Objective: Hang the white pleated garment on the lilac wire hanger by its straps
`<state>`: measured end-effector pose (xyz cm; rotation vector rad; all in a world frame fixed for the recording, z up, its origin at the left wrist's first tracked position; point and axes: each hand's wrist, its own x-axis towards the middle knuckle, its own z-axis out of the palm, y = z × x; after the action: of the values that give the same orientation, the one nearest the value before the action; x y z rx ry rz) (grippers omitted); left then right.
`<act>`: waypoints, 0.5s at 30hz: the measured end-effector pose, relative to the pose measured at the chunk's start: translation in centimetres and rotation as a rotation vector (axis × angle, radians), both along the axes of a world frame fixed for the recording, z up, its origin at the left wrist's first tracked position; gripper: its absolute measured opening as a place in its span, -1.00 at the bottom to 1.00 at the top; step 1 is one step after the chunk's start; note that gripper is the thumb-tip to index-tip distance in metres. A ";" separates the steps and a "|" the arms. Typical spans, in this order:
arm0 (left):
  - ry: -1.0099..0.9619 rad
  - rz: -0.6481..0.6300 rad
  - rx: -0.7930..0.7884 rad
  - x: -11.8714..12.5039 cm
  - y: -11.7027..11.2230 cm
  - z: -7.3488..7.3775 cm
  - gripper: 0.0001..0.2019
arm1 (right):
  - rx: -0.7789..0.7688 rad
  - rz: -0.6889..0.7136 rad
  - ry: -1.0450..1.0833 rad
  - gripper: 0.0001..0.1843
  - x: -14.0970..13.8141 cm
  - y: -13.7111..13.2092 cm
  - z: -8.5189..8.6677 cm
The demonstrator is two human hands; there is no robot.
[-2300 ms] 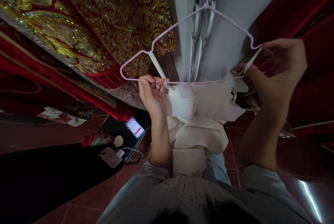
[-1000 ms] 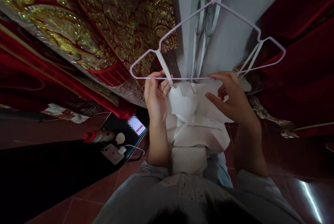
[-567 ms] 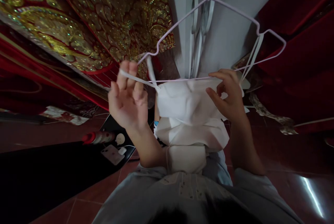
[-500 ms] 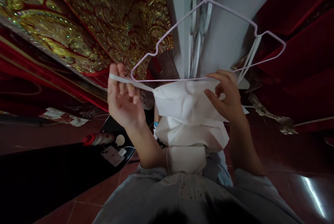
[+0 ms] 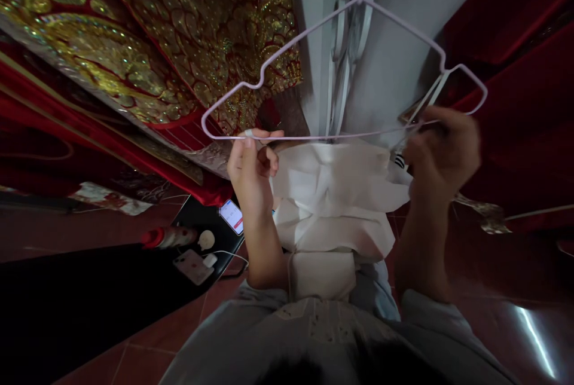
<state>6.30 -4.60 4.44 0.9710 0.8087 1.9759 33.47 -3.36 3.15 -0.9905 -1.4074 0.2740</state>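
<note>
A pale pink clothes hanger (image 5: 309, 29) hangs before me. Below its lower bar is a white cloth piece (image 5: 336, 176) with straps, its lower folds spread over my lap. My left hand (image 5: 253, 167) is closed at the bar's left part, thumb raised against it; a short bit of white strap (image 5: 249, 133) shows at the index finger. Looped over the hanger's right notch is another white strap (image 5: 434, 89), running down toward my right hand (image 5: 443, 152). That hand is blurred, its fingers curled near the bar's right end; what they grip is hidden.
Red and gold sequined garments (image 5: 179, 32) hang at the left, dark red cloth (image 5: 533, 74) at the right. A grey folding metal frame (image 5: 343, 68) stands behind the hanger. On the black table (image 5: 89, 289) are a red-capped bottle (image 5: 165, 237), a lit phone (image 5: 232, 216) and another phone (image 5: 194, 266).
My left hand has moved right to the hanger's bar, bringing its strap along. My right hand has shifted right from the cloth toward the hanger's end. The lit phone has come into sight.
</note>
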 end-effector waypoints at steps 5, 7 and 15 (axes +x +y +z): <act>-0.029 0.005 0.051 -0.2 0.7 -0.6 -0.68 | -0.307 -0.043 0.076 -0.87 1.0 0.7 3.7; -0.050 -0.005 0.066 -0.3 0.9 -0.8 -0.67 | -0.365 -0.004 0.050 -0.96 0.7 0.6 5.2; -0.005 0.036 0.052 -0.5 1.3 -1.2 -0.67 | -0.357 -0.097 0.092 -0.87 0.9 0.0 5.8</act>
<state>5.78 -3.34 3.21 0.9875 0.7801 2.0381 34.33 -3.33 8.99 -1.3171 -1.2461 0.5043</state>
